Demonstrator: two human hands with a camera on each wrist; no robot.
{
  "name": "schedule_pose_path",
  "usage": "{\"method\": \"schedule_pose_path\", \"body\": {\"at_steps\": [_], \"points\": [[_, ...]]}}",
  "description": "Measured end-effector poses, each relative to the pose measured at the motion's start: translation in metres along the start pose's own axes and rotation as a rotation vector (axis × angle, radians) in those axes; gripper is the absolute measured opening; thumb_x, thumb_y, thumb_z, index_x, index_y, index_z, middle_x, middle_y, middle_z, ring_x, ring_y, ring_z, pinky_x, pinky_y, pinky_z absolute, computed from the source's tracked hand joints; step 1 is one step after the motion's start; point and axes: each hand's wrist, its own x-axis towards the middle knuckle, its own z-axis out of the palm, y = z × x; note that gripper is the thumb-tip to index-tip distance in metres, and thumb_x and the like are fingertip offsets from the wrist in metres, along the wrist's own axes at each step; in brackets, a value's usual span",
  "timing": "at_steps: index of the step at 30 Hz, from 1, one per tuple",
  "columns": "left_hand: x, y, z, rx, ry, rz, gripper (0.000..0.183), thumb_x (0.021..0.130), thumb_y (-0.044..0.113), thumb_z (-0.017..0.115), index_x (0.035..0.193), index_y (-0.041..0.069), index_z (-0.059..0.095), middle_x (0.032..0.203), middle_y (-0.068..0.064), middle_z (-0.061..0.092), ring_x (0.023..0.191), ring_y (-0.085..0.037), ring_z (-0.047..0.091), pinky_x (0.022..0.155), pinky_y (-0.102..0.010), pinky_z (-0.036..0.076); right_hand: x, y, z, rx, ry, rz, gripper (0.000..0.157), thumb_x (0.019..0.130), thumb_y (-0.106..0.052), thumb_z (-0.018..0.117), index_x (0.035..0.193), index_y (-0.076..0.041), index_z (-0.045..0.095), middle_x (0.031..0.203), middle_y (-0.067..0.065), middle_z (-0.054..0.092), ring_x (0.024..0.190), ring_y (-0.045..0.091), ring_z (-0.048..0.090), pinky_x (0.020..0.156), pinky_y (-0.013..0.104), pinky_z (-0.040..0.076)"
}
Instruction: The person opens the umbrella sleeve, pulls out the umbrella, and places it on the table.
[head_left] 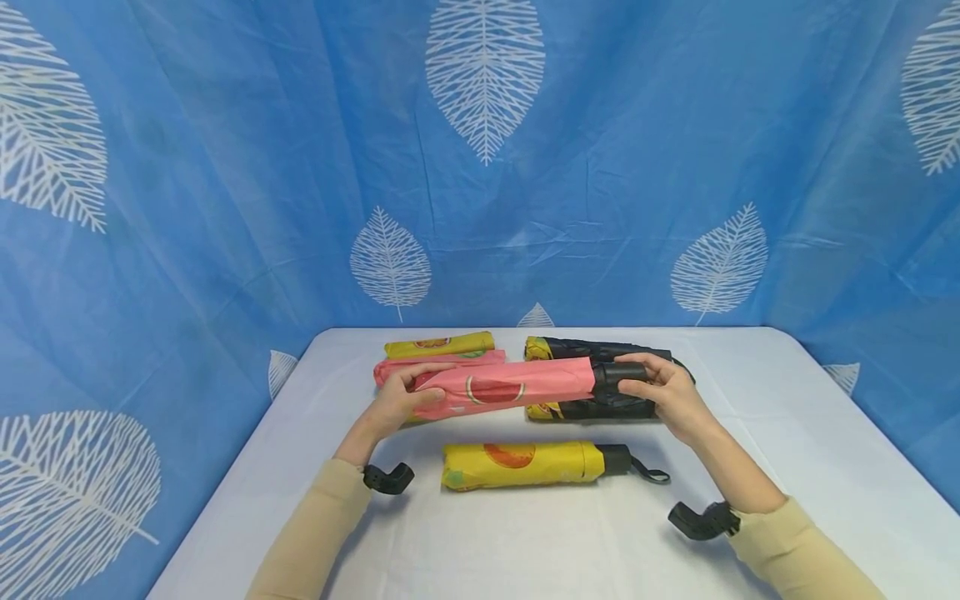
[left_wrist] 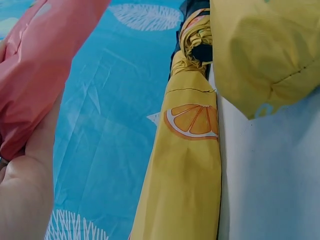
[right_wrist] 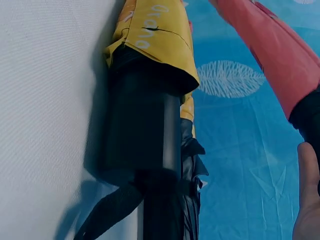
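Both hands hold a folded pink umbrella [head_left: 543,379] in a watermelon-print sleeve, raised above the table and lying nearly level. At its left end, the left hand [head_left: 388,406] grips the pink cloth between thumb and fingers. The right hand [head_left: 671,396] pinches the black handle [head_left: 628,372] at the other end. In the right wrist view, that hand's thumb [right_wrist: 307,175] lies along the handle. Nearer the front, a folded yellow umbrella [head_left: 551,463] with an orange-slice print lies crosswise on the table, its black handle and strap to the right.
Behind the held umbrella lie a yellow one [head_left: 408,347] and another pink one [head_left: 476,358] at the left. Two folded umbrellas, black with yellow ends, a farther one [head_left: 592,347] and a nearer one [head_left: 600,409], lie at the right. A blue leaf-patterned curtain [head_left: 570,192] surrounds the white table [head_left: 525,542].
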Motion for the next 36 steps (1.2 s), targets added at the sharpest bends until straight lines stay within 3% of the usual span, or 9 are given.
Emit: {"method": "schedule_pose_path", "body": {"at_steps": [2, 5, 11, 17, 21, 27, 32, 36], "points": [[-0.002, 0.000, -0.001, -0.013, -0.002, 0.006, 0.053, 0.083, 0.029, 0.073, 0.131, 0.012, 0.058, 0.112, -0.011, 0.061, 0.082, -0.021, 0.057, 0.065, -0.025, 0.049, -0.001, 0.001, -0.002, 0.043, -0.008, -0.004, 0.033, 0.088, 0.000, 0.064, 0.111, -0.023, 0.067, 0.093, 0.004, 0.058, 0.074, 0.011, 0.059, 0.059, 0.025, 0.049], [-0.005, 0.001, -0.003, -0.013, 0.003, 0.007, 0.051, 0.084, 0.027, 0.072, 0.131, 0.012, 0.058, 0.112, -0.011, 0.061, 0.083, -0.021, 0.058, 0.065, -0.025, 0.049, -0.003, 0.002, -0.005, 0.053, -0.005, -0.007, 0.034, 0.089, 0.002, 0.062, 0.111, -0.023, 0.067, 0.097, 0.003, 0.059, 0.086, 0.014, 0.061, 0.074, 0.030, 0.053], [-0.010, 0.000, -0.010, -0.004, 0.011, 0.005, 0.047, 0.089, 0.019, 0.067, 0.134, 0.011, 0.056, 0.115, -0.014, 0.061, 0.086, -0.022, 0.062, 0.070, -0.028, 0.053, -0.008, 0.004, -0.012, 0.036, 0.029, -0.014, 0.032, 0.089, 0.002, 0.062, 0.116, -0.016, 0.064, 0.098, 0.001, 0.060, 0.087, 0.013, 0.062, 0.079, 0.030, 0.052], [-0.014, -0.003, -0.018, 0.016, 0.048, -0.019, 0.049, 0.089, 0.022, 0.068, 0.135, 0.011, 0.054, 0.120, -0.012, 0.059, 0.088, -0.021, 0.062, 0.071, -0.029, 0.053, -0.011, 0.005, -0.018, 0.040, 0.021, -0.022, 0.033, 0.090, 0.002, 0.060, 0.116, -0.019, 0.065, 0.097, 0.001, 0.059, 0.088, 0.012, 0.061, 0.079, 0.029, 0.052], [-0.020, -0.005, -0.023, 0.049, 0.087, -0.048, 0.050, 0.088, 0.024, 0.069, 0.133, 0.008, 0.055, 0.106, -0.011, 0.062, 0.077, -0.020, 0.060, 0.064, -0.027, 0.052, -0.012, 0.007, -0.021, 0.055, 0.018, -0.029, 0.033, 0.090, 0.003, 0.059, 0.116, -0.016, 0.064, 0.097, 0.000, 0.061, 0.087, 0.011, 0.062, 0.077, 0.026, 0.052], [-0.026, -0.010, -0.029, 0.029, 0.067, -0.034, 0.047, 0.090, 0.018, 0.066, 0.132, 0.000, 0.054, 0.081, -0.009, 0.059, 0.060, -0.015, 0.055, 0.053, -0.027, 0.048, -0.015, 0.010, -0.023, 0.066, 0.002, -0.039, 0.035, 0.090, 0.005, 0.059, 0.113, -0.020, 0.065, 0.099, 0.000, 0.059, 0.087, 0.011, 0.060, 0.076, 0.024, 0.052], [-0.029, -0.013, -0.033, 0.037, 0.073, 0.000, 0.043, 0.091, 0.017, 0.065, 0.129, -0.001, 0.056, 0.073, -0.006, 0.056, 0.054, -0.013, 0.048, 0.049, -0.030, 0.042, -0.017, 0.013, -0.026, 0.075, -0.017, -0.054, 0.036, 0.090, 0.007, 0.056, 0.116, -0.016, 0.064, 0.101, 0.001, 0.060, 0.088, 0.012, 0.061, 0.076, 0.025, 0.052], [-0.031, -0.016, -0.037, 0.013, 0.077, 0.031, 0.038, 0.090, 0.016, 0.065, 0.125, 0.001, 0.060, 0.080, -0.006, 0.059, 0.061, -0.013, 0.051, 0.054, -0.026, 0.045, -0.019, 0.014, -0.030, 0.059, -0.013, -0.060, 0.034, 0.091, 0.007, 0.055, 0.120, -0.011, 0.061, 0.101, 0.002, 0.060, 0.090, 0.012, 0.061, 0.078, 0.025, 0.052]]}}
